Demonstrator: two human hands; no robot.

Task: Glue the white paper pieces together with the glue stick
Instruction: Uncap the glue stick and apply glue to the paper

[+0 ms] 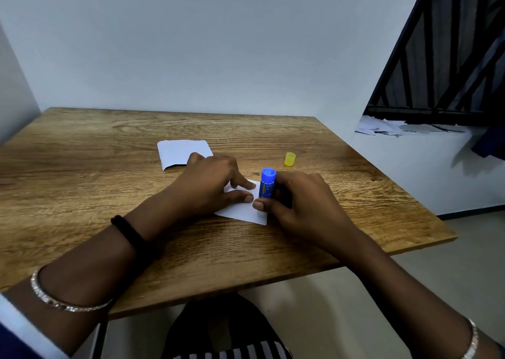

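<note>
Now: glue stick upright on the near paper, both hands at work

Roughly at the middle of the wooden table [82,167] lies the near paper piece [243,212], a small white sheet flat on the wood with one corner towards the person. Take that sheet as the centre of the dial.

The left hand [210,183] comes in from 8 o'clock and lies over the sheet's left half. Its fingers are fairly straight and hold nothing: the index fingertip and the thumb tip press down on the paper, close to the stick but apart from it.

The right hand [303,203] comes in from 4 o'clock. Its fingers are curled round the glue stick [267,184], thumb on the near side and the other fingers wrapped behind. The blue tube stands almost upright at the sheet's 3 o'clock edge, its round end facing up. The thumb hides its lower end, so I cannot tell whether it touches the paper.

At 11 o'clock, well apart, the far paper piece [180,152] lies flat, and the left hand's knuckles cover its near right corner. At 1 o'clock a yellow cap [290,159] stands alone on the wood, near the stick yet clear of it.

A black band [131,231] circles the left wrist, with a silver bangle [54,301] further up that forearm. Beyond the table, at 2 o'clock, paper scraps [388,127] lie on a white ledge below a black grille [451,58]
</note>
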